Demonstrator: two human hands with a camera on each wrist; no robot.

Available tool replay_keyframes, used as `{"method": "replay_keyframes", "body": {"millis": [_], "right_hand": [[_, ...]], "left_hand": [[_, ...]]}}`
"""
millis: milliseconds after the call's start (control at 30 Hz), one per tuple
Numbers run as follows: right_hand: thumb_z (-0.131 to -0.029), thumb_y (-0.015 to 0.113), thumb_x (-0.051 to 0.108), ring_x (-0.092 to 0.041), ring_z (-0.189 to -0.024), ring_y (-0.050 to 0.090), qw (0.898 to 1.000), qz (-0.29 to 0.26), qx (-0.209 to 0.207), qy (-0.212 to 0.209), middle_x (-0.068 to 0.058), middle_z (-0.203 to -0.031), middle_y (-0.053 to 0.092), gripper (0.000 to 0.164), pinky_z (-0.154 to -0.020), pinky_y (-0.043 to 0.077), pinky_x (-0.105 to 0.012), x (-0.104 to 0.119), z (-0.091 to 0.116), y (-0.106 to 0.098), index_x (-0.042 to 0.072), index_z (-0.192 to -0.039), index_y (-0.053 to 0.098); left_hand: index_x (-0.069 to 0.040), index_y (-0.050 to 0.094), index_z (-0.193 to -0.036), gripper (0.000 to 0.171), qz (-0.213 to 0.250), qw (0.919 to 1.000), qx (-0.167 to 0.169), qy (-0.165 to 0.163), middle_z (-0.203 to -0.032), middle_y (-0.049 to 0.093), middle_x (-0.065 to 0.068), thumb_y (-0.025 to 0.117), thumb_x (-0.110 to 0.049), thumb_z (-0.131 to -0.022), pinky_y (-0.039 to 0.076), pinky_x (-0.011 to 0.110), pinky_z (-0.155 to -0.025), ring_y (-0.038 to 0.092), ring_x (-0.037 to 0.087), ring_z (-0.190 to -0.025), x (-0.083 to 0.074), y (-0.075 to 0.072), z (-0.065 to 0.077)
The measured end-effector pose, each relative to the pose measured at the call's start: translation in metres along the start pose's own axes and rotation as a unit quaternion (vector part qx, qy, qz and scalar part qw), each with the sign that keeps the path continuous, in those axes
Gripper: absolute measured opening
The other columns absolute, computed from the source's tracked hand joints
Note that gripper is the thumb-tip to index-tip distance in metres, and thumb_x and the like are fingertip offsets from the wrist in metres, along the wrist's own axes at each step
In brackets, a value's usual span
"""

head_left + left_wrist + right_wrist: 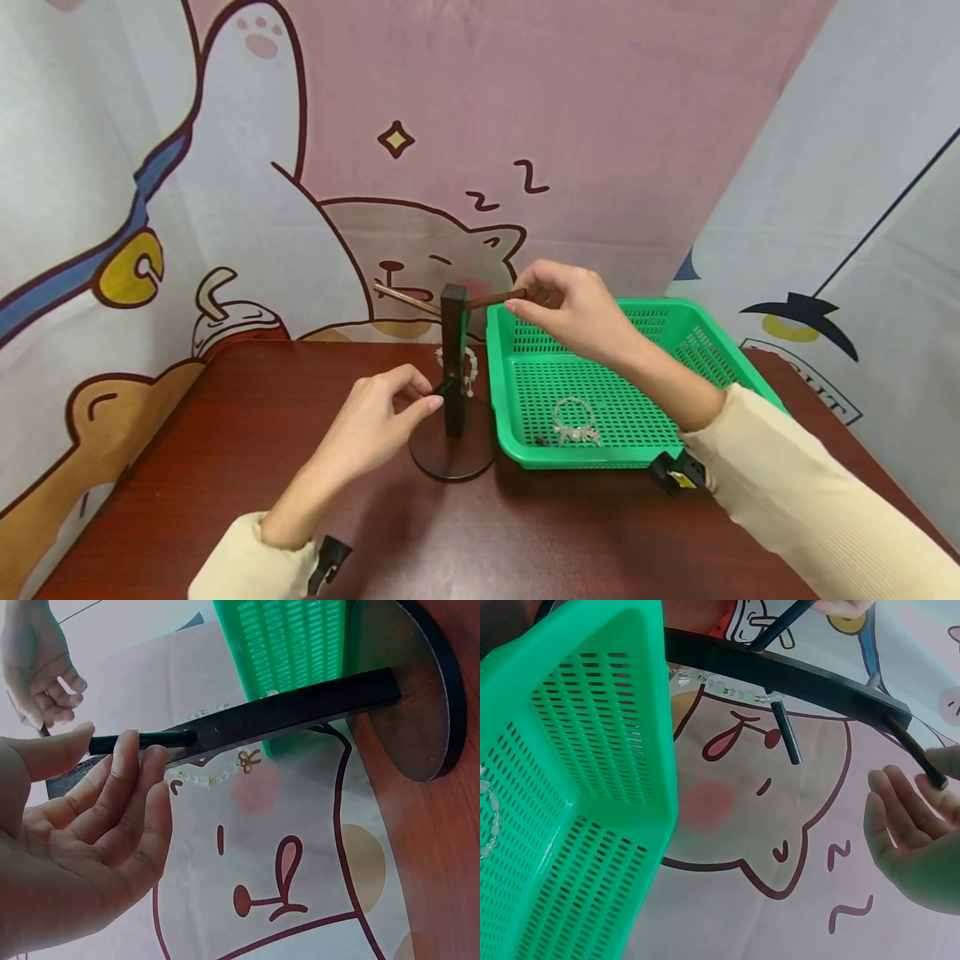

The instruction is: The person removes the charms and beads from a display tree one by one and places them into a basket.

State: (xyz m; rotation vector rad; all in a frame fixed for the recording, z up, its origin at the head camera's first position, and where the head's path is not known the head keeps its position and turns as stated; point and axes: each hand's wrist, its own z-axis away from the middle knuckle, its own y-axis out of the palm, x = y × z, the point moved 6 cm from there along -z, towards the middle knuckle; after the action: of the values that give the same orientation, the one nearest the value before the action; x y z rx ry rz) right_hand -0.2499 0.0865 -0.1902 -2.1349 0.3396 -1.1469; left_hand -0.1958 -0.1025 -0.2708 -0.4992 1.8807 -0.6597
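Note:
A dark jewelry stand (453, 358) with a round base and several pegs stands upright on the table. My left hand (378, 412) pinches a lower front peg (142, 741) between thumb and fingers. Higher up, my right hand (573, 304) holds the end of the upper right peg (487, 298); the right wrist view also shows thumb and finger on that peg's tip. Another upper peg (405, 297) points left, untouched. A clear beaded bracelet (471, 367) hangs behind the post, partly hidden by it; a bow charm (248, 759) shows on it in the left wrist view.
Right of the stand, close to its base, sits a green perforated basket (600, 457). Inside lie a second beaded bracelet (576, 432) with charms and a small dark item (542, 442). A cartoon-printed cloth (585, 125) hangs behind the reddish-brown table (247, 417).

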Motion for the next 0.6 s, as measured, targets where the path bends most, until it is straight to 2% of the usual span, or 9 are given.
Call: {"method": "replay_keyframes", "body": {"millis": [300,600], "right_hand": [[-0.085,0.065,0.012,-0.015,-0.070,0.059,0.999,-0.013,0.048,-0.010,-0.002,-0.087,0.065,0.012,-0.064,0.045,-0.034,-0.004,0.008,0.008,0.007,-0.096,0.063],[-0.085,0.065,0.014,-0.014,-0.077,0.058,0.996,-0.040,0.074,0.017,-0.002,-0.083,0.064,0.009,-0.070,0.047,-0.034,-0.021,0.015,0.019,0.007,-0.091,0.063]], "left_hand": [[-0.004,0.062,-0.083,0.006,0.007,0.9999,0.006,0.014,-0.074,0.064,0.000,0.064,-0.009,-0.085,0.043,0.030,-0.062,0.060,0.013,-0.070,0.007,-0.010,-0.002],[-0.005,0.064,-0.089,0.005,0.002,0.9995,0.031,0.001,-0.077,0.065,0.000,0.060,-0.004,-0.087,0.040,0.031,-0.062,0.057,0.014,-0.071,0.019,-0.019,-0.008]]}}
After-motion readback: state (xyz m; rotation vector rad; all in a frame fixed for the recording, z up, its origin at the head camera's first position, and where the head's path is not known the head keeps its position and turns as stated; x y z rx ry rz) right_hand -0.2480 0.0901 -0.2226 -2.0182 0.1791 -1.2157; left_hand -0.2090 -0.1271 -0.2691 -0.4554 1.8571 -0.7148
